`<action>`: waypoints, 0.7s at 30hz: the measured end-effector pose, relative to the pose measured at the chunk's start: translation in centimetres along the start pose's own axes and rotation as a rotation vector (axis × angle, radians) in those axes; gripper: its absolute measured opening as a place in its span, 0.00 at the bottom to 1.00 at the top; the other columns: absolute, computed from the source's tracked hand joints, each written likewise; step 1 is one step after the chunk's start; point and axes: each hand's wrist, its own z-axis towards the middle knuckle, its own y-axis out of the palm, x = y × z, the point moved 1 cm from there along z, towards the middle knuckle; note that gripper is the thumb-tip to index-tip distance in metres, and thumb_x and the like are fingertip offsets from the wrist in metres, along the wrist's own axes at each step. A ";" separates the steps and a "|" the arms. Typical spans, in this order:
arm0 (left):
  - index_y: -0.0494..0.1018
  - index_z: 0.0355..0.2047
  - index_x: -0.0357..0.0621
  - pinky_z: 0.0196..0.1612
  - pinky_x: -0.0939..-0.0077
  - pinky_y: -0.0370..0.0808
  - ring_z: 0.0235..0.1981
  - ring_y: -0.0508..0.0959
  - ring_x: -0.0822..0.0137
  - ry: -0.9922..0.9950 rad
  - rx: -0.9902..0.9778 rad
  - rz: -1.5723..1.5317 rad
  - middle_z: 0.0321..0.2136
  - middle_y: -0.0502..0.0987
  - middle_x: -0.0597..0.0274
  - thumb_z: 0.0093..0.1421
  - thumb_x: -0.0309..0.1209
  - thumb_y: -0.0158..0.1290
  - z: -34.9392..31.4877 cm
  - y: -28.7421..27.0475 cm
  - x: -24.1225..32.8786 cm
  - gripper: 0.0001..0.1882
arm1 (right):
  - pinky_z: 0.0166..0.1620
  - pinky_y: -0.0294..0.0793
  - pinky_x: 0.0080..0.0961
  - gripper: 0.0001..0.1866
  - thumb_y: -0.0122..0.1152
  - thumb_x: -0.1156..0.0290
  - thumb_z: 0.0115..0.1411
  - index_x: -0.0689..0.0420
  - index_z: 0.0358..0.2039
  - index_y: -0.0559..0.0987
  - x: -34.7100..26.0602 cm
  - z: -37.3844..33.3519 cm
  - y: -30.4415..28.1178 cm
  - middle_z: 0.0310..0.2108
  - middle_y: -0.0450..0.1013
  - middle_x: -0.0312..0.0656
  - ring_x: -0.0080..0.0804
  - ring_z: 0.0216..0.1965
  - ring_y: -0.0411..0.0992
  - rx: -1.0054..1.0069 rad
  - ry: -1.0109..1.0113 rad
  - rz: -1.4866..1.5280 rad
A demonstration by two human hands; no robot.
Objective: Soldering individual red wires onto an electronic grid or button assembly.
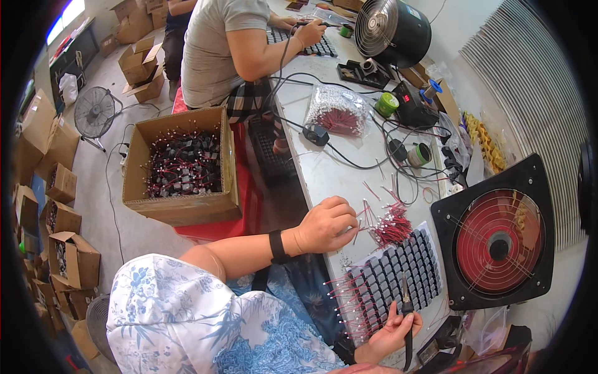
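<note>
My left hand (327, 225), with a black band at the wrist, is curled with its fingertips pinched together beside a pile of red wires (392, 227). What it pinches is too small to make out. My right hand (391, 336) grips a soldering iron (407, 306), its metal tip pointing over the grid of small grey block-shaped parts (398, 265). These parts stand in close rows on the table. Red wires with white ends stick out from the rows on the left side of the grid.
A black-framed fan (499, 246) stands right of the grid. Beyond lie a bag of white-ended wires (338, 112), solder spools (387, 105), cables and a soldering station (414, 107). An open carton (180, 209) of wired parts sits left on a red stool. A co-worker (215, 53) works farther along.
</note>
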 end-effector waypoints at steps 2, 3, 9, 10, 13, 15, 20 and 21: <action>0.70 0.25 0.45 0.37 0.70 0.69 0.32 0.71 0.60 0.001 0.002 -0.007 0.27 0.72 0.63 0.42 0.25 0.57 0.0 0.0 0.0 0.09 | 0.44 0.75 0.33 0.06 0.46 0.69 0.61 0.58 0.34 0.65 -0.1 -0.1 0.2 0.17 0.53 0.30 0.13 0.19 0.54 -0.001 -0.014 0.006; 0.70 0.25 0.44 0.37 0.70 0.69 0.32 0.71 0.60 -0.008 -0.002 -0.008 0.27 0.72 0.63 0.42 0.25 0.57 0.0 0.0 0.0 0.09 | 0.44 0.75 0.33 0.06 0.46 0.69 0.61 0.58 0.34 0.65 -0.2 -0.1 0.3 0.17 0.53 0.30 0.13 0.19 0.54 -0.003 -0.014 0.012; 0.70 0.25 0.44 0.37 0.70 0.69 0.32 0.71 0.60 -0.012 0.004 -0.021 0.27 0.72 0.63 0.42 0.24 0.57 0.1 -0.2 0.2 0.09 | 0.45 0.75 0.33 0.07 0.46 0.69 0.61 0.58 0.33 0.65 -0.5 -0.3 0.6 0.17 0.52 0.30 0.13 0.19 0.54 0.067 0.024 -0.003; 0.70 0.25 0.44 0.37 0.70 0.69 0.32 0.71 0.60 -0.015 0.010 -0.024 0.27 0.72 0.63 0.42 0.24 0.57 0.1 -0.2 0.3 0.09 | 0.45 0.75 0.33 0.07 0.46 0.69 0.61 0.58 0.33 0.65 -0.5 -0.3 0.6 0.17 0.52 0.30 0.13 0.19 0.54 0.064 0.023 -0.009; 0.70 0.25 0.44 0.37 0.70 0.69 0.32 0.71 0.60 -0.002 0.008 -0.024 0.27 0.72 0.63 0.42 0.24 0.58 0.1 -0.3 0.1 0.09 | 0.45 0.75 0.32 0.06 0.46 0.69 0.61 0.58 0.33 0.65 -0.4 -0.3 0.6 0.17 0.52 0.29 0.13 0.18 0.54 0.038 0.014 -0.003; 0.70 0.25 0.44 0.36 0.70 0.69 0.32 0.71 0.60 -0.010 0.006 -0.023 0.27 0.72 0.63 0.43 0.24 0.58 0.1 -0.2 0.1 0.09 | 0.44 0.75 0.31 0.06 0.46 0.68 0.61 0.57 0.34 0.65 -0.4 -0.2 0.6 0.16 0.53 0.29 0.12 0.18 0.54 0.037 0.013 -0.007; 0.70 0.25 0.44 0.37 0.71 0.69 0.33 0.71 0.60 -0.013 0.009 -0.026 0.27 0.72 0.64 0.43 0.25 0.57 0.1 -0.2 0.1 0.08 | 0.44 0.75 0.31 0.07 0.46 0.67 0.61 0.58 0.34 0.65 -0.3 -0.2 0.7 0.16 0.53 0.29 0.11 0.17 0.53 0.091 0.029 -0.008; 0.71 0.24 0.44 0.38 0.71 0.69 0.34 0.71 0.61 -0.029 0.003 -0.029 0.27 0.72 0.64 0.43 0.26 0.56 0.1 -0.2 0.1 0.07 | 0.44 0.75 0.31 0.08 0.46 0.67 0.61 0.58 0.34 0.65 -0.3 -0.3 0.7 0.16 0.53 0.29 0.11 0.17 0.53 0.083 0.026 -0.017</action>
